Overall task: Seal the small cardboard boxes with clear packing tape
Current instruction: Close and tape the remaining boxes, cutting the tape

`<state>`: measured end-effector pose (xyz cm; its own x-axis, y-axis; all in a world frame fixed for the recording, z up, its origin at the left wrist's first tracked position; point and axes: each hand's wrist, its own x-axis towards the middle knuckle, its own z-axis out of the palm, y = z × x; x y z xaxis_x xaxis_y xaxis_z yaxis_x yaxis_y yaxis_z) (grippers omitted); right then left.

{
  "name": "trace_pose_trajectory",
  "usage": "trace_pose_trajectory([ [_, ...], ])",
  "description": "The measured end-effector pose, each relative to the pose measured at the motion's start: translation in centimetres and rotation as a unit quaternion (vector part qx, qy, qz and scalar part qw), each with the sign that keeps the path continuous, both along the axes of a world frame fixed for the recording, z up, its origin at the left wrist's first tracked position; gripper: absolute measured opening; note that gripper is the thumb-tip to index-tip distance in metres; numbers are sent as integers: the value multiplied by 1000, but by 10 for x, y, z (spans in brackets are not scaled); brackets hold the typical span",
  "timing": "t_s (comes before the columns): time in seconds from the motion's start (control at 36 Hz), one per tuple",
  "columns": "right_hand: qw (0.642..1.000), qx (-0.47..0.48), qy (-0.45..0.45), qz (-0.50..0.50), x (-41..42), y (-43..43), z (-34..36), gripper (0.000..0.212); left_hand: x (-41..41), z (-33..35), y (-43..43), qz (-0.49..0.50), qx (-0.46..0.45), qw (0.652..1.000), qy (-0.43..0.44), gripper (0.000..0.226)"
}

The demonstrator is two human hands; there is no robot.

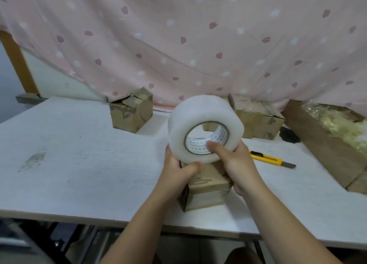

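Translucent-white packing tape roll (198, 125) is held upright above the table (79, 154), its open core facing me; I note both hands on it. Right hand (234, 160) grips the roll's lower right edge, thumb hooked inside the printed core, fingers wrapped behind out of view. Left hand (178, 168) cups the lower left side, thumb pressed against the roll's outer rim; its fingers are hidden behind the roll, so I cannot tell how they lie. Directly beneath both hands sits a small cardboard box (208, 188), near the table's front edge, top flaps closed; whether the roll touches it I cannot tell. A second small box (131, 113) stands at the back left, its top flaps crumpled and partly raised; further boxes (258, 117) lie at the back right. Yellow utility knife (266, 158) lies flat just right of the right hand, blade extended. A large carton (321, 144) at the far right holds crumpled clear plastic; a pink patterned curtain (178, 35) hangs behind.
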<state>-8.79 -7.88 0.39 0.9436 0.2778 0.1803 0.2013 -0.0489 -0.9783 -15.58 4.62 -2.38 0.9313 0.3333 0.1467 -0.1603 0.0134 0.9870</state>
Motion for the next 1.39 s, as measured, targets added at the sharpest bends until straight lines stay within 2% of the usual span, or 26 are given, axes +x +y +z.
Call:
trace_pose_trajectory([
  [0.11,999,-21,-22,-35,0,1,-1,20,6,-6,11,-23,-5,1000,-10,79],
  [0.25,995,3,-44,-90,1,2,-5,4,5,-6,17,-37,44,998,28,54],
  [0.39,984,113,17,-136,3,-2,-5,16,3,-6,19,-54,68,996,36,52],
  [0.53,976,138,-16,-169,10,-8,2,9,3,-3,20,-67,80,993,53,48],
  [0.64,961,175,7,-216,25,-30,2,8,4,-3,22,-61,72,993,71,50],
  [0.83,957,140,48,-251,32,-61,-31,11,3,-2,21,-60,58,994,74,47],
  [1.0,962,86,67,-249,31,-64,-49,13,5,-5,17,-38,57,996,62,27],
  [1.08,966,64,56,-244,31,-65,-53,12,8,-5,11,-11,39,997,60,17],
  [1.22,967,59,35,-244,31,-67,-57,13,10,-2,0,51,-33,997,43,22],
  [1.39,968,122,36,-216,31,-70,-57,46,9,1,-6,95,-129,986,45,32],
])
